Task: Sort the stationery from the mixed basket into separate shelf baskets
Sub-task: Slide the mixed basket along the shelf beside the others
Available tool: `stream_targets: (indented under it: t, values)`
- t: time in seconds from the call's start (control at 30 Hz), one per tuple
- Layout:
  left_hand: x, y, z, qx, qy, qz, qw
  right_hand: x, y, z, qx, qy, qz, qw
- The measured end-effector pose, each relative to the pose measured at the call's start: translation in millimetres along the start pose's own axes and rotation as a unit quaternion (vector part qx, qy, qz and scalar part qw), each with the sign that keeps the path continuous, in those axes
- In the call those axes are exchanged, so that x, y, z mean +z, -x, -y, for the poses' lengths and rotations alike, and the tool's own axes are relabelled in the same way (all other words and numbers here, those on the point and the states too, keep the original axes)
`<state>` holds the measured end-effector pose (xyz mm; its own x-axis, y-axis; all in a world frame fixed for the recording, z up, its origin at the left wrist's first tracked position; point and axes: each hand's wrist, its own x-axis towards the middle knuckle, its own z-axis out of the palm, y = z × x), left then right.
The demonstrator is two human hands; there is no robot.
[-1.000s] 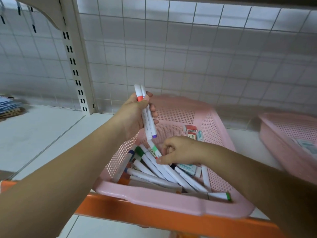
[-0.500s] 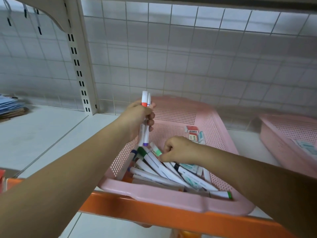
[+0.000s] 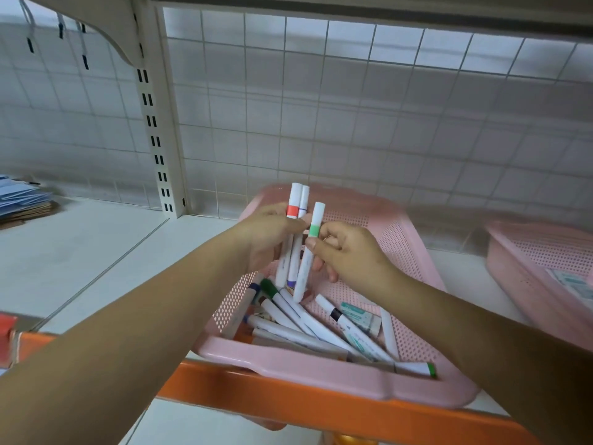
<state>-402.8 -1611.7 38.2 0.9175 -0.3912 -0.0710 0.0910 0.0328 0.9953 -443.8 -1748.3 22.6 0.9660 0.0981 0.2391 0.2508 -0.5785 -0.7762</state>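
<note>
A pink perforated basket [image 3: 324, 379] stands on the white shelf, at its orange front edge. Several white markers [image 3: 298, 319] with coloured bands lie piled in it, along with a small eraser packet [image 3: 362, 317]. Above the basket, my left hand [image 3: 268, 240] grips two upright markers [image 3: 293, 232], one with a red band, one with a purple line. My right hand [image 3: 345, 252] pinches a green-banded marker [image 3: 309, 252], held upright right beside those two.
A second pink basket [image 3: 526, 268] sits at the right with a packet inside. A stack of blue papers [image 3: 22, 200] lies at the far left. A slotted upright post [image 3: 158, 123] and a white wire grid back the shelf.
My right hand has lifted a green-banded marker out of the pile and brought it up beside the two markers in my left hand, which rose slightly.
</note>
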Motion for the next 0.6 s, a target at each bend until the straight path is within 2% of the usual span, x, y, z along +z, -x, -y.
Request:
stream_targets:
  t: [0.13,0.2,0.27,0.33,0.4,0.47,0.53,0.6]
  values:
    - [0.3,0.6,-1.1,0.028,0.002,0.032,0.999,-0.7,-0.8,-1.9,-0.017,0.006,-0.027,0.999]
    - [1.1,0.1,-1.9,0.04,-0.003,0.007,0.999,-1.1,-1.2,-2.0,-0.028,0.023,-0.044,0.998]
    - [-1.4,-2.4,-3.0,0.056,0.043,-0.047,0.996,-3.8,-2.1,-4.4,-0.016,0.055,-0.042,0.997]
    - [-7.3,-4.5,-4.8,0.063,0.099,-0.109,0.987,-7.9,-0.3,-8.2,0.038,0.13,0.049,0.989]
    - [-13.1,-5.2,-4.5,0.069,0.118,-0.133,0.982,-10.9,4.8,-9.6,0.119,0.231,0.19,0.947]
    - [-15.3,-3.6,-4.3,0.065,0.117,-0.11,0.985,-10.4,6.7,-9.7,0.153,0.294,0.275,0.903]
    - [-14.3,-1.3,-5.2,0.059,0.1,-0.071,0.991,-7.7,4.2,-9.7,0.144,0.302,0.278,0.901]
    - [-12.5,0.0,-5.5,0.056,0.083,-0.053,0.994,-6.4,0.6,-7.4,0.131,0.267,0.237,0.925]
